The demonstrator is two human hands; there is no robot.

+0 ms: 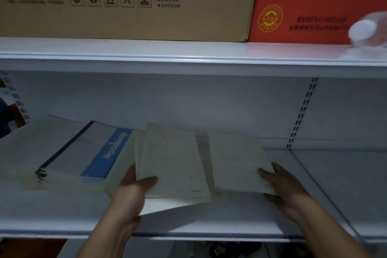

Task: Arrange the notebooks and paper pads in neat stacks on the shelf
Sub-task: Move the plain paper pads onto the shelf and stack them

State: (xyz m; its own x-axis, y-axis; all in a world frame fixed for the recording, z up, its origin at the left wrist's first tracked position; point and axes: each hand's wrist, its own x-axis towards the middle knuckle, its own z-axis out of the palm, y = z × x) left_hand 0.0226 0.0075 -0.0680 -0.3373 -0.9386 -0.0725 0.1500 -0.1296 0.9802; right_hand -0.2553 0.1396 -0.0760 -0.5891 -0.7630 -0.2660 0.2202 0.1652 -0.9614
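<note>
On the white shelf (209,222) lie several pale notebooks and pads. My left hand (132,192) grips a cream pad (171,161) at its near left corner, thumb on top, with a lighter pad beneath it. My right hand (287,190) grips the near right corner of another cream pad (236,163), thumb on its cover. To the left lies a stack with a white notebook bearing a blue band (109,153) and a dark-spined pad (67,148) on a larger pale pad.
The shelf above (167,54) carries a brown cardboard box (125,2), a red printed box (314,6) and a clear bottle with a white cap (364,31) lying at the right. A slotted upright (301,111) stands at the back right. Dark objects sit at the far left.
</note>
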